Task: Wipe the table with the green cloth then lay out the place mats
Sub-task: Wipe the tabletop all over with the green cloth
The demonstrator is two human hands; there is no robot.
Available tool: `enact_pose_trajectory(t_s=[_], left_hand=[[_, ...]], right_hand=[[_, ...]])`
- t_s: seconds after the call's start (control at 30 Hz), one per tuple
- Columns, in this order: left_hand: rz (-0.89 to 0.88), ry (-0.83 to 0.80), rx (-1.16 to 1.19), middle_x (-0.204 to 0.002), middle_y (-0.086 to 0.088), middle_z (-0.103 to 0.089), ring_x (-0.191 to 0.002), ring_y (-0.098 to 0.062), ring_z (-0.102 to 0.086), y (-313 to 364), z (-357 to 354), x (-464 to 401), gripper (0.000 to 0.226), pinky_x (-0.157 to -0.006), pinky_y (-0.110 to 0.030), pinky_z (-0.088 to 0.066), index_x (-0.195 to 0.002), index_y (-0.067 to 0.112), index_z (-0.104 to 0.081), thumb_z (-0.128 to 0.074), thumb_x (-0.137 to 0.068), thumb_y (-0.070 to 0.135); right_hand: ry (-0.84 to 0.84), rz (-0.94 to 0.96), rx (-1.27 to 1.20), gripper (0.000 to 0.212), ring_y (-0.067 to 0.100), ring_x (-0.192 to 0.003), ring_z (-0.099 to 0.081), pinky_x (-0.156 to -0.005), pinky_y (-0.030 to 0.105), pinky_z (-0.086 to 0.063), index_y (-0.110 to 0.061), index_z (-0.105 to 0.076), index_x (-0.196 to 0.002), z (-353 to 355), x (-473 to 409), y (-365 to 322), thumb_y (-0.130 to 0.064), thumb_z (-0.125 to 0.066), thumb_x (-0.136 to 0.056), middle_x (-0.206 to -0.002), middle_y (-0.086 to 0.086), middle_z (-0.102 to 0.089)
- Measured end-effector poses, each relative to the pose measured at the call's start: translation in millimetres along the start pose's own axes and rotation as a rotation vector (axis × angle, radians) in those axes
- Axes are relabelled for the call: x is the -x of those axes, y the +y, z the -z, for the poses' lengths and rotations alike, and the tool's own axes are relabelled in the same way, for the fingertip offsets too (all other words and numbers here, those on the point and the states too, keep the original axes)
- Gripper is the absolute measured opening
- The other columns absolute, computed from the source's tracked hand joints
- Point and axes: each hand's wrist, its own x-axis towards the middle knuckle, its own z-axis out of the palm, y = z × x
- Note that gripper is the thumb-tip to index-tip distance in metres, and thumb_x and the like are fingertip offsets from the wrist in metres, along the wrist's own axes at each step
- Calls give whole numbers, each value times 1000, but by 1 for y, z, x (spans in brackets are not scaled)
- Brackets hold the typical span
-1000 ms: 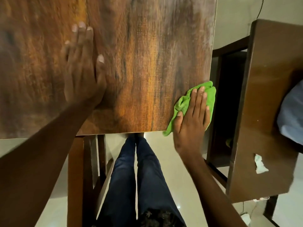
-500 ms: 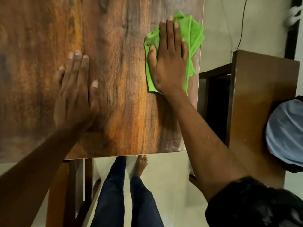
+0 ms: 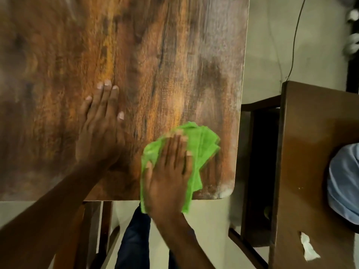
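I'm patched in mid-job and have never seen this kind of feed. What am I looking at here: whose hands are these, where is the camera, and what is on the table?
There is no machine here. One wide-angle camera sits on a person's head and looks down, so both hands are that person's own. The brown surface is a wooden table. The left hand lies flat on it with fingers spread and holds nothing. The right hand presses a green cloth flat near the table's near right corner; the cloth hangs slightly over the near edge. The blur there suggests wiping. No place mats show. Below the edge are the person's legs in dark trousers; a second wooden surface stands to the right.
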Motion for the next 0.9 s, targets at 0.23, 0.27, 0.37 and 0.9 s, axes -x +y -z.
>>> enact_pose_trajectory(t_s=[0.23, 0.27, 0.37, 0.9], left_hand=[[0, 0, 4, -175, -16, -24, -165, -25, -17, 2, 2, -1, 59, -134, -47, -14, -166, 3, -28, -32, -111, 22], [5, -4, 8, -175, -16, -24, -165, -25, -17, 3, 2, -1, 59, -134, -47, -14, -166, 3, -28, -31, -110, 22], [12, 14, -28, -175, -16, -24, -165, -24, -17, 4, 0, -2, 59, -133, -47, -15, -166, 3, -28, -31, -111, 23], [120, 55, -73, -177, -6, -20, -165, -16, -12, 17, -3, 4, 63, -134, -46, -13, -170, 13, -19, -30, -110, 32]], right_hand=[[-42, 234, 42, 77, 16, -166, -4, -132, 46, -16, -19, -10, -171, 5, 12, 77, -49, -39, -106, -179, -1, -2], [-37, 187, 47, 77, 17, -165, -5, -131, 48, -20, -19, -10, -171, 8, 11, 97, -48, -38, -106, -179, -1, -2], [-3, 157, 24, 73, 17, -165, -6, -131, 49, -23, -18, -11, -171, 16, -6, 124, -45, -34, -106, -179, -1, -3], [86, 373, -14, 93, 25, -166, 3, -132, 50, -6, -6, -7, -169, 41, -197, 117, -71, -24, -106, -179, 11, 0]])
